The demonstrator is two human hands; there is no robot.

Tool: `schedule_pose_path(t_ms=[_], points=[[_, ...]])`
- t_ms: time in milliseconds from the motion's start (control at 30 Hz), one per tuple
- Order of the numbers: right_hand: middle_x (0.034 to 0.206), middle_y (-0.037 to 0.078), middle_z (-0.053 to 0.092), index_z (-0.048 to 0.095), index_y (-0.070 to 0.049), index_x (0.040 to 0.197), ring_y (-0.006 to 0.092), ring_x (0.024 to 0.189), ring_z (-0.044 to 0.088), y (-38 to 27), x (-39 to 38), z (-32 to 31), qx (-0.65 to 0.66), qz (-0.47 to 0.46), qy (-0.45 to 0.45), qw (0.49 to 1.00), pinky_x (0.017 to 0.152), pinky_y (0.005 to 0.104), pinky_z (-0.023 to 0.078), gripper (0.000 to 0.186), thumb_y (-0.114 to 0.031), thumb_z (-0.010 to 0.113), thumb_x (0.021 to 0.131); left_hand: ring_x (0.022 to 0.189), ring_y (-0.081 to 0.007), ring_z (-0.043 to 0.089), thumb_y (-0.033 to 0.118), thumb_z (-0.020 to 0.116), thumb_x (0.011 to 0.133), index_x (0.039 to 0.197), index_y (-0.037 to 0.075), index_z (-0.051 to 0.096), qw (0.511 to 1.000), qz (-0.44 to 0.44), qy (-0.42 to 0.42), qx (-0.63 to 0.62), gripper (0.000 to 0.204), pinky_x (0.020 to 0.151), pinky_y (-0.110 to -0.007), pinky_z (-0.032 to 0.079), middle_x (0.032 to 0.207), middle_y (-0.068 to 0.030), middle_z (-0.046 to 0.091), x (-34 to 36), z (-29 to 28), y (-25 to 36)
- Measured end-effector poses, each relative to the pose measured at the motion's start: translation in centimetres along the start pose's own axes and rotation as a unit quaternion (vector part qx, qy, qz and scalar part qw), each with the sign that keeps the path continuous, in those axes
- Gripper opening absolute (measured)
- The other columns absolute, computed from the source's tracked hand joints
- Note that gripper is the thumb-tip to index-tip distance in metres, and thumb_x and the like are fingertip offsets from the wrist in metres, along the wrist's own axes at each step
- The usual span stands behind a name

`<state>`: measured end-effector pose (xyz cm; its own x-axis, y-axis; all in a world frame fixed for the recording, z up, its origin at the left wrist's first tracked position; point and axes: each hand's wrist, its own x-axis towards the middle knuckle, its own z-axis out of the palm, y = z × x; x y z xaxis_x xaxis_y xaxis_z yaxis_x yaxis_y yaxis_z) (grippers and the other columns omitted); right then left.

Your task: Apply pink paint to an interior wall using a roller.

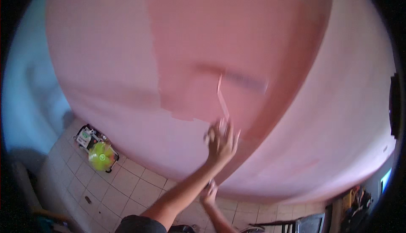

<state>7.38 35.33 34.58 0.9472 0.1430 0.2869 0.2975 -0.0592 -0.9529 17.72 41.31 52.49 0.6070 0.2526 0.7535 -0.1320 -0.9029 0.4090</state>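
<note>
My left hand (pixel 222 144) is raised in front of the wall, its fingers curled around the handle end of a paint roller (pixel 223 102). Motion blurs this hand, and the handle itself is mostly hidden by it. The thin frame of the roller rises to a greyish, smeared roller sleeve (pixel 246 82) against the wet-looking darker pink paint (pixel 220 26). Below the left forearm, my right hand (pixel 208 193) is closed near a small dark thing, too hidden to name. Paler pink wall (pixel 101 59) surrounds the darker patch.
A wall corner curves down on the right, with another pale pink wall (pixel 351 106) beyond it. On the tiled floor (pixel 131 182) at left stands a machine with a yellow-green round part (pixel 101 157). A dark chair-like piece (pixel 311 223) is at lower right.
</note>
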Motion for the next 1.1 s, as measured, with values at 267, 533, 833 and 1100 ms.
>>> schedule_pose_path(t_ms=[267,533,833,1100], points=[[0.087,0.006,0.059,0.055,0.0,0.101,0.0172,0.082,0.057,4.9,-4.3,5.8,0.062,0.038,-0.022,0.997,0.069,0.032,0.047,0.06,-0.056,0.033,0.093,0.11,-0.0382,0.043,0.032,0.061,0.084,0.124,-0.002,0.046,1.0,0.001,-0.026,-0.012,0.054,0.088,-0.051,0.031,0.117,-0.0254,0.045,-1.0,-4.2,-3.9],[0.066,0.015,0.055,0.051,0.006,0.094,0.0186,0.064,0.052,-19.0,15.6,10.2,0.08,-0.152,-0.021,0.985,0.057,0.0351,0.043,0.054,-0.035,0.017,0.101,0.11,-0.0386,0.039,0.035,0.057,0.086,0.131,0.006,0.038,0.937,0.164,0.306,0.028,0.057,0.083,-0.05,0.031,0.12,-0.0231,0.043,24.6,-13.4,0.6],[0.067,0.013,0.05,0.053,0.001,0.094,0.0199,0.06,0.047,2.9,-7.7,15.4,-0.039,0.01,0.019,0.999,0.057,0.0348,0.041,0.053,-0.042,0.023,0.097,0.109,-0.0375,0.036,0.038,0.055,0.086,0.125,0.002,0.044,0.995,-0.04,-0.071,0.05,0.054,0.084,-0.051,0.026,0.114,-0.0243,0.041,-6.4,-5.5,-14.9],[0.08,0.016,0.06,0.036,0.001,0.126,0.0296,0.066,0.055,-1.4,6.5,17.1,0.021,-0.07,-0.023,0.997,0.061,0.0423,0.041,0.048,-0.037,0.026,0.098,0.113,-0.0415,0.038,0.04,0.053,0.088,0.132,0.001,0.036,0.994,0.05,0.101,-0.001,0.062,0.086,-0.056,0.03,0.121,-0.0296,0.04,11.2,-10.0,-11.6]])
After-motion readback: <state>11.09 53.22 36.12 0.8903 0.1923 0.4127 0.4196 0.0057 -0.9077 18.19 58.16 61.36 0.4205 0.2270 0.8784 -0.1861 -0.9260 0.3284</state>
